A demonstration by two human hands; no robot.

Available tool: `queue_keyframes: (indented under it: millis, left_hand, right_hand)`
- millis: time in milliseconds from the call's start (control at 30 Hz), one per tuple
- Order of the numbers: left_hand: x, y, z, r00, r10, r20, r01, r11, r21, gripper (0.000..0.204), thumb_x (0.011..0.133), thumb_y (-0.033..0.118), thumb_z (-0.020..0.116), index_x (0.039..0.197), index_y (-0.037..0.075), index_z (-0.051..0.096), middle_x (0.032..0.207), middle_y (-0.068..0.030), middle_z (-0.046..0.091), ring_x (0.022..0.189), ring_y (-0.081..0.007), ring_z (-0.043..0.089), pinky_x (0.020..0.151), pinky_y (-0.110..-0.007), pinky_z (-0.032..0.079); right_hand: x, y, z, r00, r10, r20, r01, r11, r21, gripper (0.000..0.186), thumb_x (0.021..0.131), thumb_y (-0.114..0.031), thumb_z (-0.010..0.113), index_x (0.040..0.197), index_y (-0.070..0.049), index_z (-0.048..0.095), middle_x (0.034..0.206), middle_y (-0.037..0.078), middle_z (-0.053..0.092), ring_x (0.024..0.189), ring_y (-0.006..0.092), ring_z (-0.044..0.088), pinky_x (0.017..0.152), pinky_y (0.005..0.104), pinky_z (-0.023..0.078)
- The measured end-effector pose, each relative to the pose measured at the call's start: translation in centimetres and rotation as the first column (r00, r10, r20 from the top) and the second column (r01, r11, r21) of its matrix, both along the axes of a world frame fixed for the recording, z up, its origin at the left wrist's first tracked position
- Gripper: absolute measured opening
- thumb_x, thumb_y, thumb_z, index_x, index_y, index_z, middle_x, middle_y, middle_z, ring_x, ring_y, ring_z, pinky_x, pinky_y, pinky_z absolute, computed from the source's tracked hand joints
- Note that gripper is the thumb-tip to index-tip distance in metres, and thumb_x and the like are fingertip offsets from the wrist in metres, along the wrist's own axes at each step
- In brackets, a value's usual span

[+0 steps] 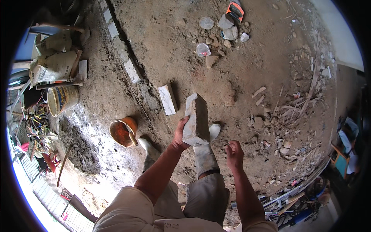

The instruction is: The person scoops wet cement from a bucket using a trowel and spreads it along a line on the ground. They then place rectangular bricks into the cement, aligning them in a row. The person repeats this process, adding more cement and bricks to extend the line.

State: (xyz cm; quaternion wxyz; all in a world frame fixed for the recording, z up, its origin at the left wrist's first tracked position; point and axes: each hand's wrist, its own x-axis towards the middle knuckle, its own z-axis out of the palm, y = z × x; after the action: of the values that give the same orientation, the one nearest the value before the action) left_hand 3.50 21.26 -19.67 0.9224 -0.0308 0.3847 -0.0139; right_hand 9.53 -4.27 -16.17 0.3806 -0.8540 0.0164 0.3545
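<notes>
My left hand (pixel 181 133) grips a greyish concrete block (pixel 196 120) by its left side, holding it up in front of my legs. My right hand (pixel 234 155) hangs to the right of the block, fingers loosely curled and nothing seen in them. Just left of the held block, a whitish block (pixel 167 99) lies on the dirt. Further up and left, a row of set blocks (pixel 132 71) runs along a narrow trench (pixel 123 36). An orange bucket (pixel 123 131) with reddish insides stands by my left boot (pixel 149 149); a tool handle (pixel 133 139) leans over its rim.
Wet grey mortar (pixel 77 149) is heaped at the left, near a white pail (pixel 63 99) and filled sacks (pixel 54 66). Stones (pixel 230 33) and an orange-black packet (pixel 235 11) lie at the top. Rubble and dry leaves (pixel 301 108) litter the right; tools (pixel 293 208) crowd the lower right.
</notes>
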Motion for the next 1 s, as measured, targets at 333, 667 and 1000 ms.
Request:
queue_keyframes:
  millis: [333,667,1000]
  left_hand:
    - [-16.4,4.2,-0.8,0.986,0.015,-0.165,-0.009,0.999,0.039,0.064,0.089,0.041,0.067,0.142,0.012,0.045,0.123,-0.0094,0.061,0.107,-0.024,0.062,0.093,-0.041,0.052]
    - [-49.2,10.8,4.0,0.828,0.341,-0.445,-0.298,0.94,0.167,0.059,0.086,0.039,0.068,0.129,0.001,0.054,0.111,-0.0143,0.068,0.097,-0.0295,0.069,0.089,-0.042,0.057]
    - [-56.8,15.7,5.3,0.696,0.513,-0.502,-0.447,0.857,0.256,0.056,0.086,0.038,0.067,0.129,0.004,0.054,0.112,-0.0125,0.067,0.1,-0.0291,0.067,0.091,-0.043,0.054]
  right_hand:
    - [-9.8,8.6,-7.6,0.982,0.19,-0.017,-0.188,0.979,0.077,0.018,0.095,-0.014,0.064,0.107,-0.002,0.057,0.097,0.013,0.066,0.096,0.0241,0.067,0.081,0.036,0.052]
    - [-31.5,33.3,-15.2,0.628,0.774,-0.079,-0.77,0.633,0.077,0.045,0.088,-0.036,0.071,0.11,0.0,0.056,0.106,0.025,0.067,0.099,0.0433,0.064,0.084,0.0487,0.052]
    - [-39.0,42.0,-19.8,0.503,0.79,-0.35,-0.861,0.491,-0.131,0.062,0.084,-0.032,0.067,0.131,0.001,0.041,0.114,0.029,0.064,0.098,0.0466,0.065,0.084,0.0512,0.054]
